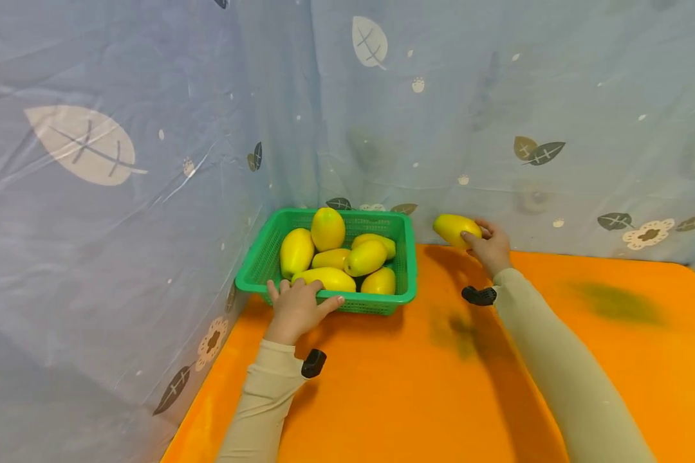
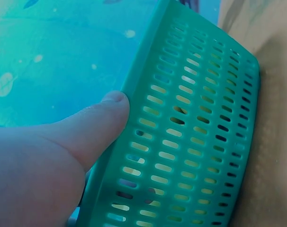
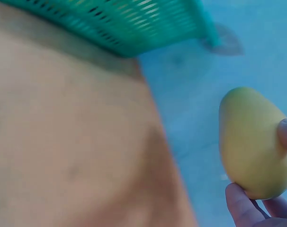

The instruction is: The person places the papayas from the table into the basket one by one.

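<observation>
Seven yellow fruits in green basket [image 1: 407,257], left hand [image 1: 296,310] fingers curled over its near rim, right hand [image 1: 491,247] fingers gripping yellow fruit [image 1: 455,229] above orange tabletop [image 1: 394,386].

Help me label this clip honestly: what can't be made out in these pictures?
- Left hand fingertips: head view, hidden over the green basket rim; left wrist view shows only the thumb.
- Lower fruits in the basket: head view, covered by the upper ones.
- Right hand palm: behind the held yellow fruit; right wrist view is blurred and cut off.
</observation>
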Demonstrator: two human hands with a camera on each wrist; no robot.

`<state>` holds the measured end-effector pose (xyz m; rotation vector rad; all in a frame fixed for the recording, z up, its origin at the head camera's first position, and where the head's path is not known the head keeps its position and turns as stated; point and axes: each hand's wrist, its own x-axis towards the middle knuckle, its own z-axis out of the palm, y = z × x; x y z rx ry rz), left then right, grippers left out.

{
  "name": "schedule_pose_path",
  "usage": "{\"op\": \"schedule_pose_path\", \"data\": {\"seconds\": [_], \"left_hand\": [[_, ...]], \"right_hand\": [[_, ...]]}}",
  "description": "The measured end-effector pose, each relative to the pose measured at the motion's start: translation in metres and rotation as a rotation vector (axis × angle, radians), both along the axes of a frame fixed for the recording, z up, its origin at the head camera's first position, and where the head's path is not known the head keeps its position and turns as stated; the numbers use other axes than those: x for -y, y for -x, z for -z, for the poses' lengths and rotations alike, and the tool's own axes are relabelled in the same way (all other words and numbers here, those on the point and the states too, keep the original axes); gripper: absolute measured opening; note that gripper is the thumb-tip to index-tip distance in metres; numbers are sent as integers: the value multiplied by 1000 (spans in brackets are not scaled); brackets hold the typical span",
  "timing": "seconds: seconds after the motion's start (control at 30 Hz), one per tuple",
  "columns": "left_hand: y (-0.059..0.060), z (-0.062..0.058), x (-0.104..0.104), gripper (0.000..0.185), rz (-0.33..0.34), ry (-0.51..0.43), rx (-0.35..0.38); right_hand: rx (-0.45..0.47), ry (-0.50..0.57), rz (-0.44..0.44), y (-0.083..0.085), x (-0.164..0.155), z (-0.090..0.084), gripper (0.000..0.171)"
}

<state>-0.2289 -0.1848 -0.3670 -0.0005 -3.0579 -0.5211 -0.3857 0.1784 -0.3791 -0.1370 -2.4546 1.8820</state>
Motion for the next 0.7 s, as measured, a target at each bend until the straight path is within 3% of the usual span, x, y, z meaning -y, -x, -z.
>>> {"op": "schedule_pose_path", "data": {"seconds": [0.2, 0.4, 0.53, 0.7], "left_hand": [[-1, 1, 7, 63, -7, 6, 15], [-2, 1, 8, 61, -2, 15, 2], [-2, 1, 4, 61, 8, 16, -4], [-1, 0, 2, 61, 15, 14, 1]], "right_hand": [[-74, -4, -32, -7, 4, -43, 68], [-163, -32, -159, -22, 35, -80, 65], [-201, -97, -256, -36, 57, -88, 61], [-203, -156, -347, -50, 80, -83, 58]]}}
